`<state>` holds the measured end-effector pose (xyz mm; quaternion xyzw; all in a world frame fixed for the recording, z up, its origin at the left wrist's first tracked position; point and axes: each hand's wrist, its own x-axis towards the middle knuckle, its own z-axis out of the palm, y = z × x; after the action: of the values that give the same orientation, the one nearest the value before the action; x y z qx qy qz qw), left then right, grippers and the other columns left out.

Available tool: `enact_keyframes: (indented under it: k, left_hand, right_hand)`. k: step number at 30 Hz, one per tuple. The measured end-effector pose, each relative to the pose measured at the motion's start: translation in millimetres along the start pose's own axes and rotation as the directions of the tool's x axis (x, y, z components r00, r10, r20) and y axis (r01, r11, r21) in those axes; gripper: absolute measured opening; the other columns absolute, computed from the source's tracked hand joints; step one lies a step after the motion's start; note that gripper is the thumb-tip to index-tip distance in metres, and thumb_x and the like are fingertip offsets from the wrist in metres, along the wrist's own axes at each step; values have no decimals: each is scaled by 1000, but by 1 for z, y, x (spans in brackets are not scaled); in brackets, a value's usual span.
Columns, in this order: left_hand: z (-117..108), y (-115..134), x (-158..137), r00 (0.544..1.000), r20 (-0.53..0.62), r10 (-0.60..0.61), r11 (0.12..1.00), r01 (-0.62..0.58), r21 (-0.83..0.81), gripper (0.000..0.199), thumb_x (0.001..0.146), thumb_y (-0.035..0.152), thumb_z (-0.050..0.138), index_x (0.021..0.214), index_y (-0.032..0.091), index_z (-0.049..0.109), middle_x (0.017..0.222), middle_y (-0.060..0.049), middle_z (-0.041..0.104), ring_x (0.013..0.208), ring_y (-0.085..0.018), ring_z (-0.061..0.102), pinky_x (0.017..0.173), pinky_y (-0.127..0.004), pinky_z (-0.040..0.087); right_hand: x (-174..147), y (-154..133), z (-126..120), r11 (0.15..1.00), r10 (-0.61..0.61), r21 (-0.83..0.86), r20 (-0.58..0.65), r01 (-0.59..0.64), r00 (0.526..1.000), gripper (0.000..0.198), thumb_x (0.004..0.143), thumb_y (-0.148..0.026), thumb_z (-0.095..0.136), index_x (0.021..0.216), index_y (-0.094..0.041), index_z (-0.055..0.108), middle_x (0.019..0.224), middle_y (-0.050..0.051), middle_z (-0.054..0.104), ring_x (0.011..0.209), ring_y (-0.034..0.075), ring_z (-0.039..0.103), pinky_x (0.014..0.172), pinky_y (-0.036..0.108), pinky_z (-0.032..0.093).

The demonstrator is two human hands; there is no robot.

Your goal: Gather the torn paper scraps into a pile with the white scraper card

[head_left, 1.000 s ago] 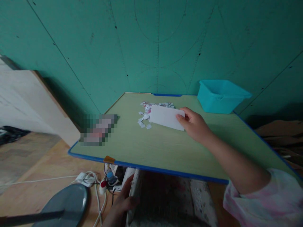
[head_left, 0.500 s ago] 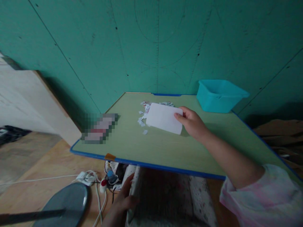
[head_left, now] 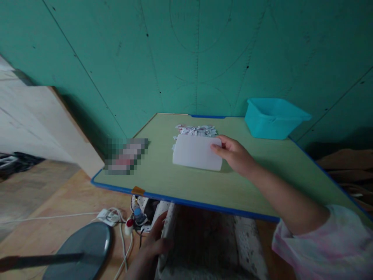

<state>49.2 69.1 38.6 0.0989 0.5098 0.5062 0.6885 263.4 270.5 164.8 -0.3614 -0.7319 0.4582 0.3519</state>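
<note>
Against a green wall (head_left: 198,50), a pale table (head_left: 163,177) is set, with paper scraps (head_left: 201,130) heaped on it. Just in front of them, over the table, a white card (head_left: 194,153) is pinched at its right end by the right hand (head_left: 234,154), apparently so its broad face is left free; the forearm is extended from lower right. Below, a speckled bin (head_left: 171,217) is clasped by the left hand (head_left: 153,242), seemingly for steadiness.

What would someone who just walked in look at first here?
Probably the bright turquoise tub, at the back right of the table before the big green wall. Next comes the plain white sheet in the right hand, mid-table, with a heap of paper scraps showing behind it.
</note>
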Motion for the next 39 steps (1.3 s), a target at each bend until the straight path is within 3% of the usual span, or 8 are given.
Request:
enact_keyframes:
  k: [2,8,13,19,23,31,35,39]
  left_hand:
    - [1,2,0,1000,-16,-17,1000,16,-19,61,33,1,72,89,25,67,68,5,70,55,-15,60,55,-24,47]
    - [22,0,-17,996,46,72,997,-71,-20,61,49,15,65,108,26,57,82,-1,73,80,-26,66,63,-31,49]
    - [25,1,-17,997,29,77,997,-77,0,57,48,17,65,104,27,59,92,-1,73,86,-27,66,70,-34,49]
    - [24,0,-15,996,22,87,996,-87,-8,55,48,14,63,102,27,61,93,-1,72,93,-28,63,76,-35,48]
    - [19,0,-12,991,-16,132,990,-130,58,58,44,13,64,101,24,62,89,-3,71,98,-31,60,80,-38,46]
    - [23,0,-14,993,17,113,993,-113,-31,48,47,13,65,93,29,65,82,2,72,82,-22,65,65,-27,47]
    - [26,1,-16,997,47,68,997,-67,-29,52,47,13,65,97,30,63,89,2,72,83,-23,65,63,-29,49]
    - [21,1,-12,992,68,106,993,-103,-50,47,48,9,64,90,31,67,70,5,71,78,-20,66,62,-25,48]
  right_hand:
    - [0,-1,-1,1000,-9,-30,-56,7,998,19,79,-37,50,85,-18,49,70,0,48,63,12,45,54,25,34]
    - [-2,2,2,979,-50,-202,-83,32,995,19,80,-36,48,85,-18,50,67,-1,45,62,12,43,53,24,32]
    - [-6,2,4,994,-62,-89,28,64,998,18,81,-37,49,80,-19,49,66,-2,43,60,11,42,52,24,32]
    - [-6,1,2,991,-57,-127,-46,51,997,17,81,-37,49,83,-20,51,67,-2,44,61,12,42,53,24,33]
    - [-7,-3,3,999,-14,-34,81,16,997,18,80,-37,51,76,-19,47,66,-2,43,61,11,42,53,24,33]
    - [-3,3,0,994,-35,-108,-116,22,993,19,79,-37,50,85,-19,51,70,0,50,64,13,46,55,25,35]
    - [-5,-1,2,999,-19,-48,10,19,1000,17,79,-37,52,82,-20,51,71,0,50,65,13,46,55,25,36]
    - [-6,-5,3,1000,-7,24,32,6,999,15,79,-35,51,83,-20,51,70,-1,48,63,12,45,55,25,35]
